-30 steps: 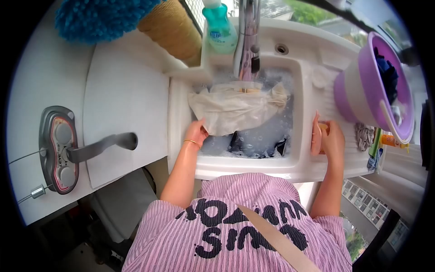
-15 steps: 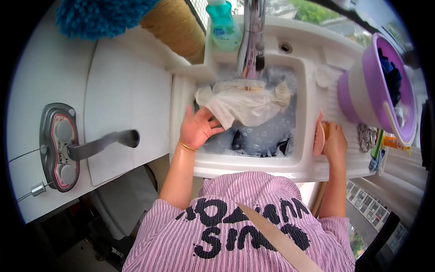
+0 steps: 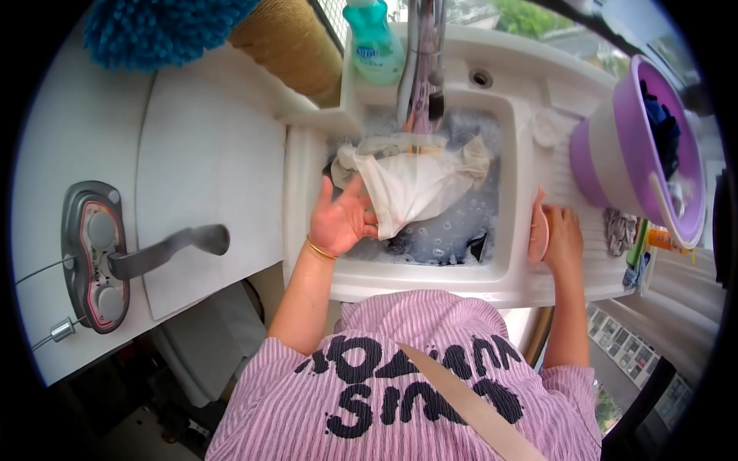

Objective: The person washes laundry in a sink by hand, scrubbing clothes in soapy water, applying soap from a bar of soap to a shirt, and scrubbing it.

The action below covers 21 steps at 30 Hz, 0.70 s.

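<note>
Palm up, my left hand (image 3: pixel 344 217) is at the left side of the sink (image 3: pixel 503 192), its fingers apart and partly behind the edge of a wet off-white cloth (image 3: pixel 423 183). The cloth lies under the chrome faucet (image 3: pixel 423 84), over soapy water. A dark cloth (image 3: pixel 477 246) shows in the water below it. On the right ledge my right hand (image 3: pixel 563 237) is beside a pink soap dish (image 3: pixel 539 228), touching it; its fingers are bent, and what lies beneath them is hidden.
A purple and white bucket (image 3: pixel 615 146) with dark clothes stands at the right. Behind the sink is a green soap bottle (image 3: pixel 376 46). A grey handled device (image 3: pixel 100 253) hangs at the left. Small rags (image 3: pixel 619 230) lie at the far right.
My left hand has turned palm up and its fingers have spread. The cloth's left part has shifted right and hangs lower. An orange item seen earlier under my right hand is now hidden.
</note>
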Motion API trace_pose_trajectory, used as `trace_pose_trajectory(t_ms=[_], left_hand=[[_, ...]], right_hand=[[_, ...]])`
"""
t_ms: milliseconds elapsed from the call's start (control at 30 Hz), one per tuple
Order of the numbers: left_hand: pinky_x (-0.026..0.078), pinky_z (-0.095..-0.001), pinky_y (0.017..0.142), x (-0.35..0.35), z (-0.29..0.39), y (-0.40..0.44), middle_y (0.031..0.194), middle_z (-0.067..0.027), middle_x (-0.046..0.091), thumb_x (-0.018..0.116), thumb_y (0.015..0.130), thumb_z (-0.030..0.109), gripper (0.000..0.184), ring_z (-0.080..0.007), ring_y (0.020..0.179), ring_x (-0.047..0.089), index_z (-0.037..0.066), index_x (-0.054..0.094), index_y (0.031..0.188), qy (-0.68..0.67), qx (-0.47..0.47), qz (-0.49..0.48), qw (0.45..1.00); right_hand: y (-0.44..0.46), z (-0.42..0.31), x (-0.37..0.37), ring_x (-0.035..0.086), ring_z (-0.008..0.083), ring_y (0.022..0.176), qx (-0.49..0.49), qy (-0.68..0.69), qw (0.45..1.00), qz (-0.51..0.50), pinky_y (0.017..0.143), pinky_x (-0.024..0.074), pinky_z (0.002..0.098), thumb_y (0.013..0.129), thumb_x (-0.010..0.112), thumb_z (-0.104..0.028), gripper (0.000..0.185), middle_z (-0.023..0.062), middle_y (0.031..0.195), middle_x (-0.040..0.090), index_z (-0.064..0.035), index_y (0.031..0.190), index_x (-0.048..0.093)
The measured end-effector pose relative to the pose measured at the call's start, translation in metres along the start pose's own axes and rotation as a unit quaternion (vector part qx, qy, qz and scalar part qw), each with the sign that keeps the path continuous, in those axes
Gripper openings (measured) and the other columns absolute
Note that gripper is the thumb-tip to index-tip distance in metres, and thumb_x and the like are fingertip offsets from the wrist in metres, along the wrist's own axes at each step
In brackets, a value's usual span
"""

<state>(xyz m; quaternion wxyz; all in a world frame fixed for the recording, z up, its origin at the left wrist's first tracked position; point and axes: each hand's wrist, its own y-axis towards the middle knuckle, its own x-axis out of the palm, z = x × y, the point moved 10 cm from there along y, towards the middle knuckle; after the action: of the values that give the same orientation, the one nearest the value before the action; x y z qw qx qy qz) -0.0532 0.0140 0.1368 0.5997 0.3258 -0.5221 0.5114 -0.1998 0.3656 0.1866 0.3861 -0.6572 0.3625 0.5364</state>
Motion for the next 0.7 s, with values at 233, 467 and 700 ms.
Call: trace_pose_trajectory(t_ms=[233,467,700], left_hand=[[0.045,-0.0479,0.110,-0.037,-0.005,0.000,0.150,-0.0153,0.048,0.047,0.103,0.048,0.065,-0.0317,0.133,0.053,0.011,0.035,0.155,0.050,0.072,0.190,0.978],[0.032,-0.0602,0.116,-0.048,-0.031,0.004,0.151,-0.0121,0.049,0.042,0.108,0.035,0.046,-0.0350,0.141,0.043,0.014,0.046,0.149,-0.096,0.076,0.174,0.977],[0.020,-0.0657,0.119,0.019,-0.050,0.029,0.159,-0.0130,0.037,0.039,0.099,0.066,0.075,-0.0359,0.148,0.031,0.016,0.038,0.155,-0.162,0.003,0.045,0.986]], right_hand=[[-0.003,0.008,0.005,0.058,0.0365,0.102,0.006,-0.053,0.998,0.037,0.081,0.0470,0.0453,0.079,0.069,-0.014,0.047,0.0125,0.108,0.058,-0.0108,0.125,0.057],[0.006,0.012,-0.045,0.063,0.0357,0.099,0.023,0.040,0.980,0.194,0.086,0.0504,0.0409,0.090,0.064,-0.009,0.051,0.0158,0.119,0.059,-0.0114,0.138,0.051],[0.035,-0.171,-0.026,0.061,0.0360,0.095,-0.070,0.354,0.932,0.036,0.087,0.0509,0.0431,0.092,0.068,-0.016,0.045,0.0179,0.107,0.055,-0.0167,0.135,0.054]])
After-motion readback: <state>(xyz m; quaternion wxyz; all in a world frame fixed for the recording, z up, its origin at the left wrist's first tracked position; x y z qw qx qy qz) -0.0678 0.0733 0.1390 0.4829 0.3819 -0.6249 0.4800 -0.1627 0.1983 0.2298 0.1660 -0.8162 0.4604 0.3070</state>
